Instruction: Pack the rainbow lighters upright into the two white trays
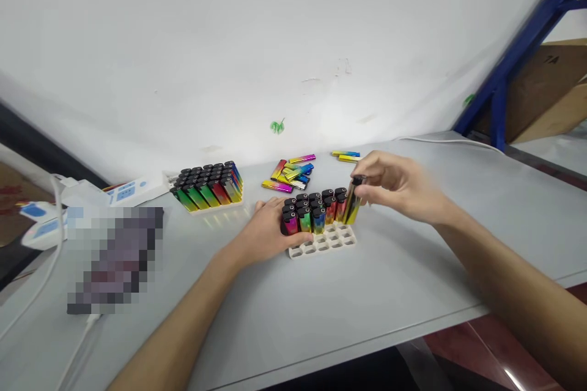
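Near the middle of the table is a white plastic tray [323, 250] with round holes. Colourful lighters [304, 219] with black tops stand upright in its back and left holes, while holes at the front right are bare. My left hand [265, 229] is closed around the tray's left end, thumb along the front and fingers behind. Between the thumb and fingers of my right hand [398, 186] is a yellow lighter [351, 206], pinched by its dark top. It is nearly upright at the tray's right end; whether its base sits in a hole, I cannot tell.
A second tray of lighters [208, 189] stands at the back left. Several loose lighters [293, 174] lie behind my hands, with a few more [346, 156] further right. At left are a blurred-out flat object [117, 259], a white power strip [132, 190] and cables.
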Demonstrator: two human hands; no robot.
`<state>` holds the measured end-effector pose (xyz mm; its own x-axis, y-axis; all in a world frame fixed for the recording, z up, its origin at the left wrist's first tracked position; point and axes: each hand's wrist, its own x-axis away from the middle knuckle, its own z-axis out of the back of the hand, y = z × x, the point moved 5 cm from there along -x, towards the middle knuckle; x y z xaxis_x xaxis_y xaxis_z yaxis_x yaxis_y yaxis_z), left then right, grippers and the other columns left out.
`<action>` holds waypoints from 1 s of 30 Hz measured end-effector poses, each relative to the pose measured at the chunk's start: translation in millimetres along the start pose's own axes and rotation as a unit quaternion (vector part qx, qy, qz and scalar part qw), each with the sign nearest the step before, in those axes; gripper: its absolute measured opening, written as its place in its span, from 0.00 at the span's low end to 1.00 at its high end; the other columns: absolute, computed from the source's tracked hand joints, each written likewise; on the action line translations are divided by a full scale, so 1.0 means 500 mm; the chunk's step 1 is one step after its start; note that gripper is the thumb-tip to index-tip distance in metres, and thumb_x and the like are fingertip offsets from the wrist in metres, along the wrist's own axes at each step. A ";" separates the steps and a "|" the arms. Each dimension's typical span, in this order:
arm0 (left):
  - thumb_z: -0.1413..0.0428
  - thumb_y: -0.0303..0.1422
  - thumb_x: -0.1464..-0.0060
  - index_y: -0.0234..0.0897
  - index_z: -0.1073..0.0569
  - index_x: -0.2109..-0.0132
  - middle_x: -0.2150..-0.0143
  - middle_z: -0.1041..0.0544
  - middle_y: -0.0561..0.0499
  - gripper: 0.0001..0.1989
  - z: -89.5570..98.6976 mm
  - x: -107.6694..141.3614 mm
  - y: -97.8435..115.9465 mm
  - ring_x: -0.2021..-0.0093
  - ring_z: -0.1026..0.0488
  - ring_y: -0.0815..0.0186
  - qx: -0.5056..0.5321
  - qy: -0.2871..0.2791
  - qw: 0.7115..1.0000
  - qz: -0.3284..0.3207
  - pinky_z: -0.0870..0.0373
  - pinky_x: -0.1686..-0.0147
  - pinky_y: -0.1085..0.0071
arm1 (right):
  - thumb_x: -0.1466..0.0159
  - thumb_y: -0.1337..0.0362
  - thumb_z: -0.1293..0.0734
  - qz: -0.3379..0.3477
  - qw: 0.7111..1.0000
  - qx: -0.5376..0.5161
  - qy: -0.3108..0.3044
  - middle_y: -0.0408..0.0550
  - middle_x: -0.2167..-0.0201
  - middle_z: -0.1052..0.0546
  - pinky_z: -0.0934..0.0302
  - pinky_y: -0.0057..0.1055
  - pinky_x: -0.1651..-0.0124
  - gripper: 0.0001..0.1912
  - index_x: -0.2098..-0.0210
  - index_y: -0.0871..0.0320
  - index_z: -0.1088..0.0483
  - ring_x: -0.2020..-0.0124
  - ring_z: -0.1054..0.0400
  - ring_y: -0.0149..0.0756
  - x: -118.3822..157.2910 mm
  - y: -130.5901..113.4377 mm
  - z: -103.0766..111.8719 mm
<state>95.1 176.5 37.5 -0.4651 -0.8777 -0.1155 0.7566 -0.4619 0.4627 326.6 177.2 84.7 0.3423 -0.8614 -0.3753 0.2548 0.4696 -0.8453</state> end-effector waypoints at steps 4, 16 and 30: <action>0.38 0.49 0.50 0.46 0.26 0.49 0.55 0.24 0.51 0.23 0.001 0.000 0.003 0.52 0.30 0.54 0.008 -0.004 1.000 0.003 0.36 0.45 0.55 | 0.40 0.55 0.28 0.071 0.988 0.133 -0.015 0.48 0.66 0.24 0.35 0.33 0.68 0.11 0.64 0.54 0.28 0.72 0.32 0.33 0.011 -0.015 -0.036; 0.38 0.49 0.50 0.45 0.25 0.51 0.55 0.23 0.50 0.22 0.001 0.000 0.003 0.53 0.29 0.54 0.006 -0.005 1.000 0.015 0.35 0.47 0.55 | 0.40 0.57 0.27 0.190 0.966 0.177 -0.020 0.45 0.69 0.34 0.43 0.29 0.74 0.09 0.61 0.52 0.23 0.70 0.42 0.32 0.010 -0.014 -0.054; 0.38 0.50 0.50 0.47 0.26 0.48 0.54 0.24 0.52 0.24 0.000 0.001 0.005 0.52 0.30 0.54 0.006 -0.006 1.000 0.011 0.36 0.46 0.56 | 0.38 0.56 0.29 0.177 0.955 0.236 0.015 0.45 0.69 0.31 0.42 0.32 0.71 0.09 0.62 0.54 0.24 0.75 0.42 0.30 0.006 -0.014 -0.035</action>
<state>96.5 175.2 38.7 -0.4539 -0.8860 -0.0949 0.7612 -0.4409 0.4756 310.1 167.7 83.0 0.4580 -0.6348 -0.6224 0.5099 0.7611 -0.4010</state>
